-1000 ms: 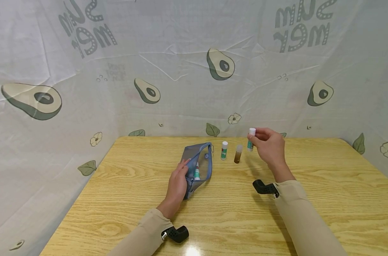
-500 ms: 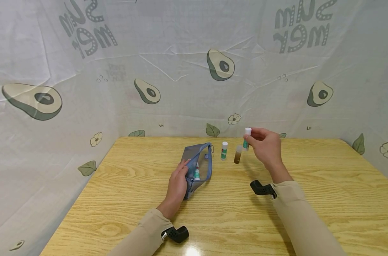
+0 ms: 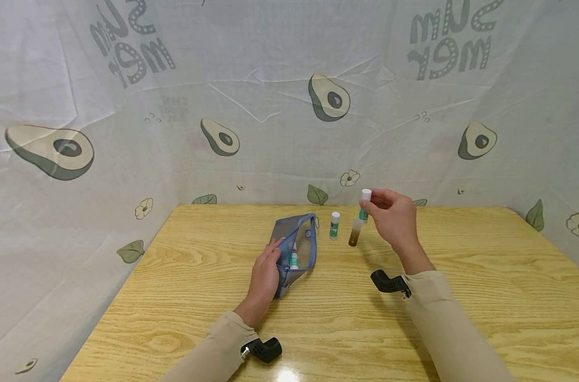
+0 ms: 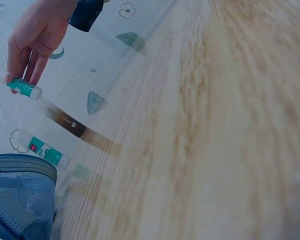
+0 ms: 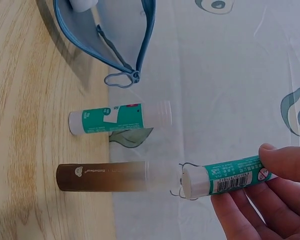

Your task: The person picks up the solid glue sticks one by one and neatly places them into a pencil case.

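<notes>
My right hand (image 3: 397,218) pinches a green-labelled glue stick (image 3: 364,211) upright, white cap on top. In the right wrist view, the white base of this glue stick (image 5: 230,176) is right at the frosted top of a brown tube (image 5: 102,176). That brown tube (image 3: 354,236) stands on the table below and left of the hand. Another green-and-white glue stick (image 3: 334,226) stands farther left. My left hand (image 3: 264,270) holds the left side of an unzipped blue-grey mesh pouch (image 3: 289,225), fingertips at its rim, thumb hidden. Inside lies a green-and-white glue stick (image 3: 294,258).
The pouch's zipper pull loop (image 5: 119,79) hangs near the standing glue stick. Behind the wooden table (image 3: 198,254) hangs a pale curtain (image 3: 270,175) printed with avocados. Each wrist carries a black camera mount (image 3: 265,349).
My right hand has moved left with the glue stick, bringing its base over the brown tube's top. The brown tube has shifted slightly. My left hand and the pouch stay put.
</notes>
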Demonstrator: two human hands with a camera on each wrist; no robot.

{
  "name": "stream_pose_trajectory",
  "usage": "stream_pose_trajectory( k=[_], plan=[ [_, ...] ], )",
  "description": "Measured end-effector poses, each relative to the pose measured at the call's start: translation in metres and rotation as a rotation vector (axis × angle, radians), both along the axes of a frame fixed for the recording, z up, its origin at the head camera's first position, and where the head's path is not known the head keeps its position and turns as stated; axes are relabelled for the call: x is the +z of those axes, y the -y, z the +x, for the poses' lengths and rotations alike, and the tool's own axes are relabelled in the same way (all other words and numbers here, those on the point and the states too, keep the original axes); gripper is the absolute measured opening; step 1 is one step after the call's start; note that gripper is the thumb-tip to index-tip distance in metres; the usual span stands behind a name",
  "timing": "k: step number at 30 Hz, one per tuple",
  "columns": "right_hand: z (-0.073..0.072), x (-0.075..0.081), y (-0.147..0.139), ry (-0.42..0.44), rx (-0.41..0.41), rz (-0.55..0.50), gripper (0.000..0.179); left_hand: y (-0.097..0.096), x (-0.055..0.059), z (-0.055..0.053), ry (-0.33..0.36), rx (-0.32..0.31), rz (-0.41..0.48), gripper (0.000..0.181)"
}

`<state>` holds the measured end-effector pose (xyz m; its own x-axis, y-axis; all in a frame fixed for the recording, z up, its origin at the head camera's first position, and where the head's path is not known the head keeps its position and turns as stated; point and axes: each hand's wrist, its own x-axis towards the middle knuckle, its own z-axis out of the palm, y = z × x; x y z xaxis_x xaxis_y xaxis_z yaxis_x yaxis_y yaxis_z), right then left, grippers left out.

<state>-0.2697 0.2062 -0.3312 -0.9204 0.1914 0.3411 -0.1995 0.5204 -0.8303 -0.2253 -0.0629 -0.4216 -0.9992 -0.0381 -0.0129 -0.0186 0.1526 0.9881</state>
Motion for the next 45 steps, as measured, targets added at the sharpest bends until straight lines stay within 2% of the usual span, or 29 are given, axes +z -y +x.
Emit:
stream_pose_trajectory(
  k=[9,20,35,45],
  plan=[
    [0.002,0.002,0.003,-0.011,0.007,-0.009,0.042,0.000,0.001,0.000,0.001,-0.007,0.002,0.051],
    [0.004,0.002,0.017,-0.023,0.059,0.004,0.039,0.001,0.002,0.003,0.009,-0.011,0.002,0.051],
    [0.007,-0.007,0.041,0.015,0.152,0.059,0.039,0.000,0.000,0.000,-0.006,-0.005,-0.013,0.051],
    [0.008,-0.016,0.054,-0.017,0.181,0.087,0.036,0.000,0.001,0.000,-0.004,-0.007,-0.001,0.051]
  ],
)
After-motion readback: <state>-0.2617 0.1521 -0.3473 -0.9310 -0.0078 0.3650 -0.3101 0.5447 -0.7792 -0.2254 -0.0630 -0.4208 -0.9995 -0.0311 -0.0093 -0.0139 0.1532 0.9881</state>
